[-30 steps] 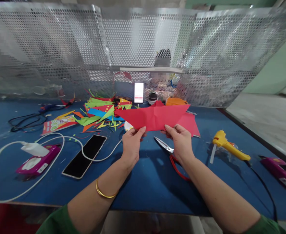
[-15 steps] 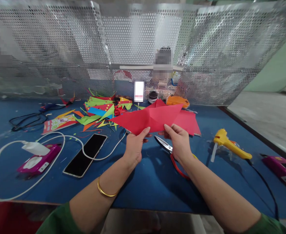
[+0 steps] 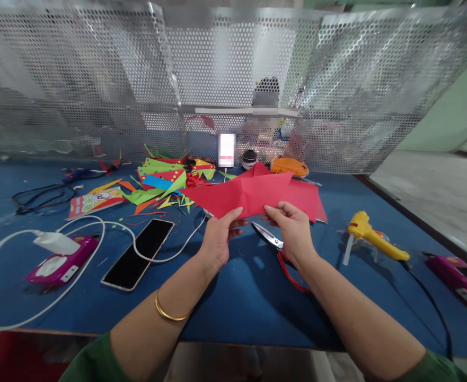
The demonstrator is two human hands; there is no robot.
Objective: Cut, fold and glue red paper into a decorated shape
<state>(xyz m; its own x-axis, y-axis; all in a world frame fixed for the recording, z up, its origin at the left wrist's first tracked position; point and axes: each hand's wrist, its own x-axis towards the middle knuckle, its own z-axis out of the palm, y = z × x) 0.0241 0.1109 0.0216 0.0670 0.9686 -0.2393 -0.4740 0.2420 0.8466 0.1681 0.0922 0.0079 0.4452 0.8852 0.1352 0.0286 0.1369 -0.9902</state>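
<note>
A folded piece of red paper (image 3: 243,194) is held up over the blue table, its pointed end to the left. My left hand (image 3: 220,236) pinches its lower edge near the middle, thumb in front. My right hand (image 3: 291,228) pinches the same edge farther right between thumb and fingers. More red paper (image 3: 307,200) lies behind it on the right. Scissors (image 3: 268,234) with red handles rest on the table, partly hidden by my right hand. Coloured paper pieces (image 3: 164,180) are heaped behind and to the left.
A black phone (image 3: 140,255), a white cable and a purple power strip (image 3: 62,261) lie on the left. At right are a yellow glue gun (image 3: 378,239) and another purple strip (image 3: 458,278). Perforated sheeting (image 3: 233,63) stands behind, with a person beyond.
The held red paper has shifted slightly and its right tip has moved a little left and down. Both hands still pinch it, with the left fingers a little more spread.
</note>
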